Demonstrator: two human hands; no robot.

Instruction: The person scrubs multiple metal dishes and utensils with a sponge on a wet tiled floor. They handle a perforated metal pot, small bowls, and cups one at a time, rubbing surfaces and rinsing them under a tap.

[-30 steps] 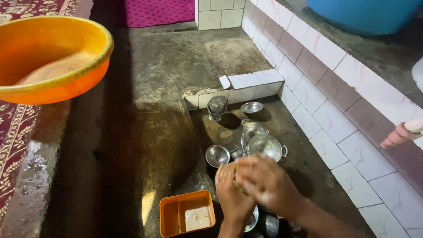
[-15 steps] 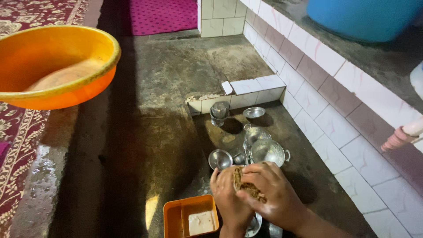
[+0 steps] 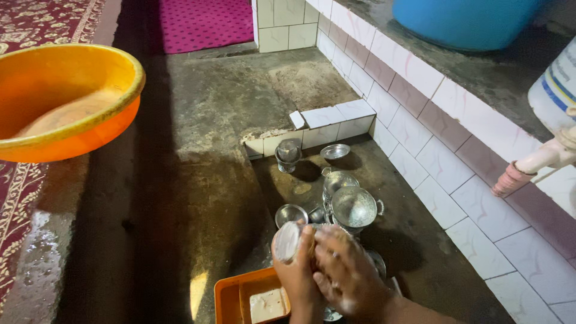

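My left hand (image 3: 294, 273) grips a small steel cup (image 3: 287, 241), its round base turned to the left. My right hand (image 3: 347, 273) presses against the cup's side with a brown scrubber (image 3: 318, 235) that is mostly hidden under the fingers. Both hands are low in the view, above a sunken wash area. Just beyond them stand a steel pot with side handles (image 3: 354, 207), a small steel bowl (image 3: 290, 214) and another bowl (image 3: 339, 180). A steel tumbler (image 3: 288, 153) and a small steel dish (image 3: 335, 151) sit farther back by a low tiled kerb.
An orange two-part soap tray (image 3: 240, 297) lies left of my hands. A large orange basin (image 3: 60, 99) sits on the ledge at left. A tiled wall (image 3: 444, 156) runs along the right, with a pink tap (image 3: 528, 165), a white container (image 3: 555, 90) and a blue tub (image 3: 462, 21) above.
My hands turned the cup so its base shows at the left, and the scrubber slid under my right fingers. The view shifted slightly, bringing the white container into sight.
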